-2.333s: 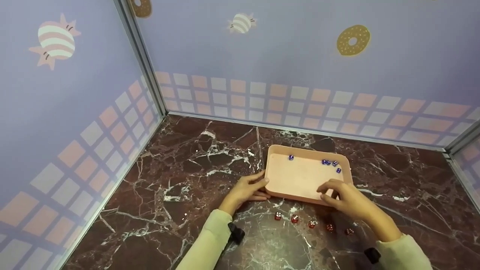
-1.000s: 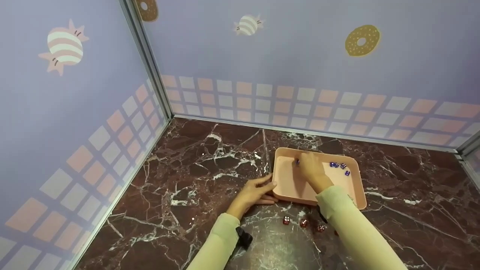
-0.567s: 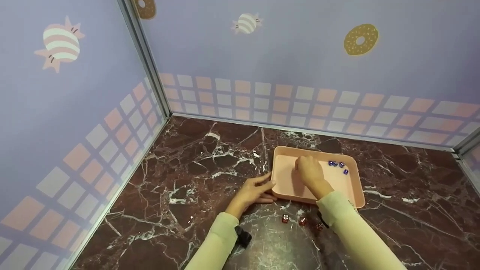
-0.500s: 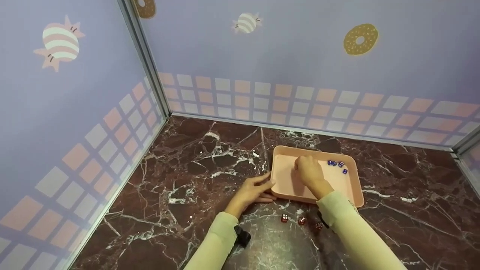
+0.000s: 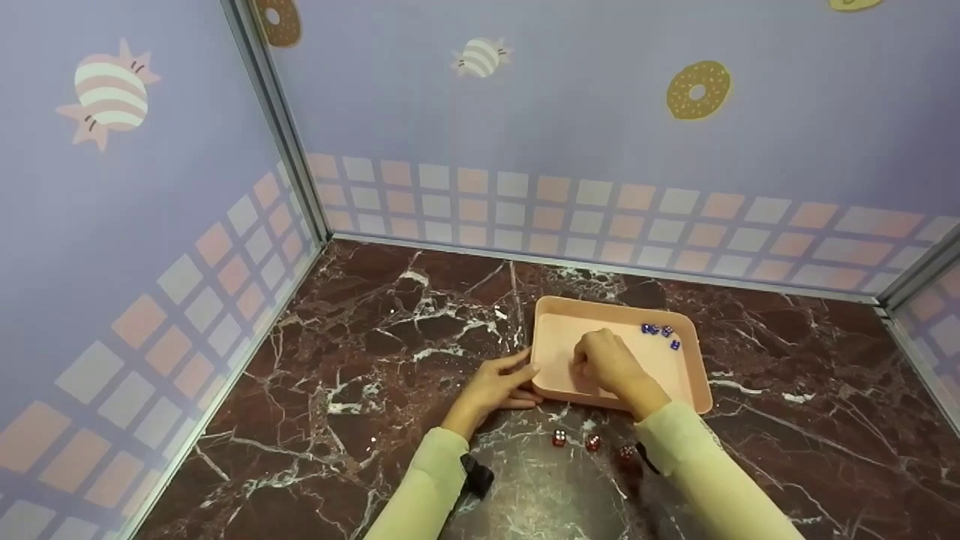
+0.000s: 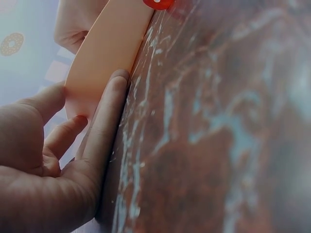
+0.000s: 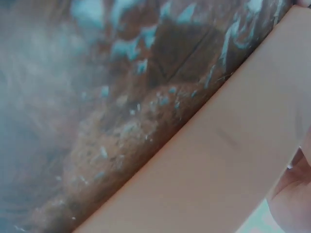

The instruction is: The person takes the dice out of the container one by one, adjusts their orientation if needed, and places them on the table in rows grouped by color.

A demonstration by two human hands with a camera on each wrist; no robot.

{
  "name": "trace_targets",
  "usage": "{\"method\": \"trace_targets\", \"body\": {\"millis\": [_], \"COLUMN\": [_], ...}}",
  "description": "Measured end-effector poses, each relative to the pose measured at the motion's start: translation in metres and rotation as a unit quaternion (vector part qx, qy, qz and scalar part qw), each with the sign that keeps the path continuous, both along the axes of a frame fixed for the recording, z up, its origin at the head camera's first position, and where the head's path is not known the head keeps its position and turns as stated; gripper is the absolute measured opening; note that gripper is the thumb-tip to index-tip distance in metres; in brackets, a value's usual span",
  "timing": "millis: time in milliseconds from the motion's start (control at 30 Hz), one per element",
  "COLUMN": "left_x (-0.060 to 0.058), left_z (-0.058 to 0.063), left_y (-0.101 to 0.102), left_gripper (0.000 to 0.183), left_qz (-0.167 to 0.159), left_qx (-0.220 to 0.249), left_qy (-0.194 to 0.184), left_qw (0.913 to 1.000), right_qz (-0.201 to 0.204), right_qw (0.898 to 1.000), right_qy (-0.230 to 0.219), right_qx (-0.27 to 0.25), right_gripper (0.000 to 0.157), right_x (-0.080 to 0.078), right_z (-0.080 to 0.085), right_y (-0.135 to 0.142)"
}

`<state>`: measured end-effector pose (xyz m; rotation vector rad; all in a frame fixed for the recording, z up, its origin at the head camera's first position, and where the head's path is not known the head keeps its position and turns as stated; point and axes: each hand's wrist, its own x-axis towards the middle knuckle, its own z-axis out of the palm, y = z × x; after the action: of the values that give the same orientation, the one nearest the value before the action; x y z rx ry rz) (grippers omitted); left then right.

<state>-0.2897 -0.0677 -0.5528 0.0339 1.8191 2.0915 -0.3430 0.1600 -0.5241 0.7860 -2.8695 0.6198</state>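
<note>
A peach rectangular tray (image 5: 697, 367) lies on the marble table. My left hand (image 5: 491, 386) rests against its near-left corner; in the left wrist view the fingers (image 6: 109, 102) lie along the outside wall, touching it. Over the tray's left half, my right hand (image 5: 609, 367) is bent downward, its fingers curled together round a blue die that they mostly hide. Several blue dice (image 5: 655, 330) sit inside at the far-right corner. In front of the tray, red dice (image 5: 559, 437) form a row, three showing; the right forearm covers the ground further right.
The dark marble table (image 5: 390, 360) reaches to a patterned back wall (image 5: 600, 150) and a side wall (image 5: 112, 262) on the left. The tray's raised rim stands between the right wrist and the tray floor. A black wrist camera (image 5: 478, 476) sits on my left wrist.
My right hand went from the tray's near-right edge to the lone blue die at far left, which left its spot; the hand has since drawn nearer. The left hand stays on the tray.
</note>
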Motion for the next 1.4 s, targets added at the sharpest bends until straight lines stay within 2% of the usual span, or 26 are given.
{"method": "trace_targets", "body": {"millis": [233,400,500,600,700,800,967,1100,1300,1400], "left_x": [0.000,0.002,0.002,0.002,0.001,0.000,-0.001,0.000,0.001,0.001], "left_z": [-0.003,-0.005,-0.005,-0.003,0.000,0.003,0.005,0.004,0.002,0.001], "left_y": [-0.005,-0.003,-0.002,-0.005,-0.007,-0.008,-0.007,-0.007,-0.004,-0.002], "left_gripper": [0.060,0.061,0.062,0.061,0.060,0.060,0.062,0.062,0.062,0.062], "left_qz": [0.005,-0.001,-0.003,-0.001,0.000,-0.004,-0.007,-0.005,-0.002,-0.001], "left_qx": [-0.005,-0.003,-0.001,-0.006,-0.007,-0.003,-0.007,-0.012,-0.005,-0.006], "left_qy": [-0.011,-0.018,-0.012,-0.008,-0.007,-0.007,-0.010,-0.008,-0.004,-0.004], "left_qw": [0.9999,0.9998,0.9999,0.9999,0.9999,1.0000,0.9999,0.9999,1.0000,1.0000], "right_qz": [0.067,0.069,0.079,0.108,0.135,0.155,0.191,0.208,0.206,0.202], "right_qw": [0.997,0.995,0.992,0.988,0.986,0.986,0.981,0.977,0.977,0.977], "right_qy": [-0.027,-0.012,0.014,0.012,0.005,0.014,0.025,0.022,0.019,0.031], "right_qx": [-0.030,-0.072,-0.100,-0.111,-0.098,-0.063,0.005,0.030,0.052,0.061], "right_gripper": [0.016,0.005,0.011,0.018,0.020,0.018,0.016,0.014,0.014,0.015], "right_x": [0.007,0.017,0.029,0.046,0.069,0.091,0.118,0.128,0.136,0.138], "right_z": [-0.003,0.001,0.005,0.010,0.014,0.019,0.018,0.009,-0.004,-0.006], "right_y": [0.005,0.013,0.015,0.011,0.004,-0.002,-0.010,-0.015,-0.017,-0.016]}}
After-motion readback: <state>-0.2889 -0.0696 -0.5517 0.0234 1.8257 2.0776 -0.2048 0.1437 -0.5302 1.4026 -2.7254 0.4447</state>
